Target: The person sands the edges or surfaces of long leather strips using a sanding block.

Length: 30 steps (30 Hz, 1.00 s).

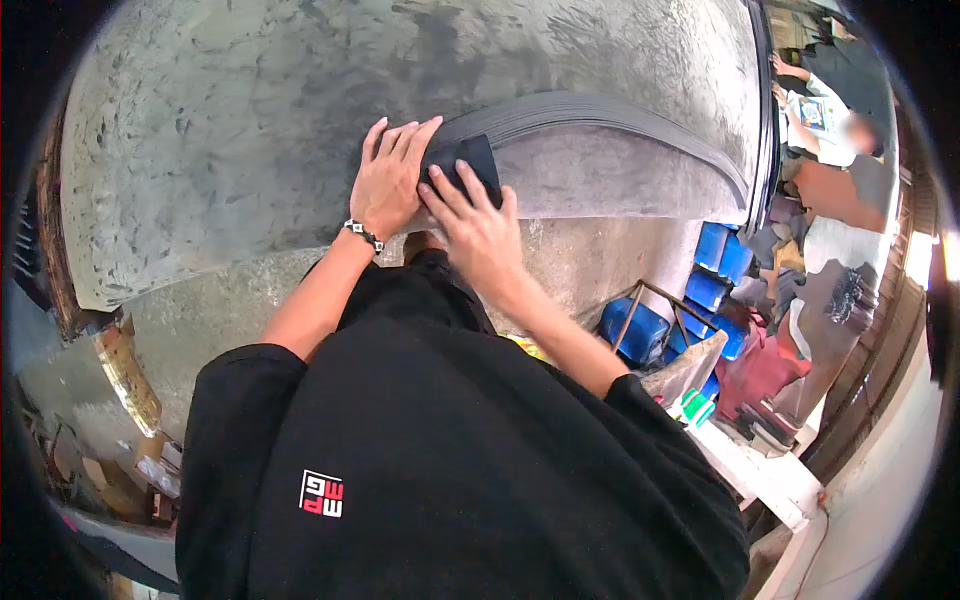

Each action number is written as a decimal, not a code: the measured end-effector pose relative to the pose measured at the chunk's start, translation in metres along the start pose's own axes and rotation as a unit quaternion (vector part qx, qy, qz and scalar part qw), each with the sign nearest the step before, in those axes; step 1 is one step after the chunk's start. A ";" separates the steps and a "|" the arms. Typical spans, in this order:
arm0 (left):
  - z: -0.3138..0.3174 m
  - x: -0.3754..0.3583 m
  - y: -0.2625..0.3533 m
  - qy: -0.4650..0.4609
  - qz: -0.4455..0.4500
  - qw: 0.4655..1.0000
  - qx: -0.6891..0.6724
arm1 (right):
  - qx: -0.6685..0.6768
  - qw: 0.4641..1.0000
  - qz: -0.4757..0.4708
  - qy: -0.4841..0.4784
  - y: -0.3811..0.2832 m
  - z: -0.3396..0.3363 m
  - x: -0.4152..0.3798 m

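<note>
A long fanned bundle of thin dark strips (pixel 590 108) curves across the grey worktable (pixel 250 120) toward its right edge. At the near end of the bundle lies a flat black piece (pixel 481 160), its material not clear to me. My left hand (pixel 393 180) rests with fingers stretched out at the left side of this piece, a beaded bracelet on the wrist. My right hand (pixel 475 225) lies with fingers spread on the black piece's lower part. Both hands press down from above, and parts of the piece are hidden beneath them.
The table's near edge runs just in front of my body. Blue plastic containers (pixel 640 330) and a metal frame stand below on the right. Coloured sheet scraps (pixel 765 370) lie beyond them. Another person (pixel 825 120) is at the far right. Boxes (pixel 115 485) sit at lower left.
</note>
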<state>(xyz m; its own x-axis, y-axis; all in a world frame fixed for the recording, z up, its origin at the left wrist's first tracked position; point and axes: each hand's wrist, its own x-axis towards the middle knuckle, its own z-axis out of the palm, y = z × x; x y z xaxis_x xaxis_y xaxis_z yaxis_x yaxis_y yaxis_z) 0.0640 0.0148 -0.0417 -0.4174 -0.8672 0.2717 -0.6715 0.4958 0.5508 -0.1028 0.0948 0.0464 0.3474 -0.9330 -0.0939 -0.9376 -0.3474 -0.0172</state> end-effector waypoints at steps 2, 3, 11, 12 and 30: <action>-0.003 0.002 0.004 0.003 -0.013 1.000 -0.024 | -0.009 0.999 0.038 -0.011 0.042 -0.008 0.005; -0.005 0.002 0.006 0.004 -0.022 0.999 -0.037 | -0.030 0.995 0.090 -0.019 0.071 -0.013 0.012; 0.000 0.003 0.000 0.011 -0.010 0.999 -0.041 | 0.008 0.998 0.048 0.044 -0.023 0.014 0.010; -0.002 0.002 0.002 0.001 -0.015 0.999 -0.045 | 0.032 0.999 0.024 0.031 0.001 0.013 0.011; 0.000 0.004 0.017 0.048 -0.044 0.995 -0.081 | -0.041 0.967 0.250 0.025 0.148 0.002 0.028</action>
<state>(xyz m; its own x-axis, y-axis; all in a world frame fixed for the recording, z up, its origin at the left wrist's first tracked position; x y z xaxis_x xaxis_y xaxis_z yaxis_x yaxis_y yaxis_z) 0.0508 0.0198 -0.0311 -0.2949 -0.9116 0.2863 -0.5922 0.4095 0.6939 -0.2314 0.0171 0.0396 -0.1474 -0.9889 -0.0209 -0.9847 0.1447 0.0971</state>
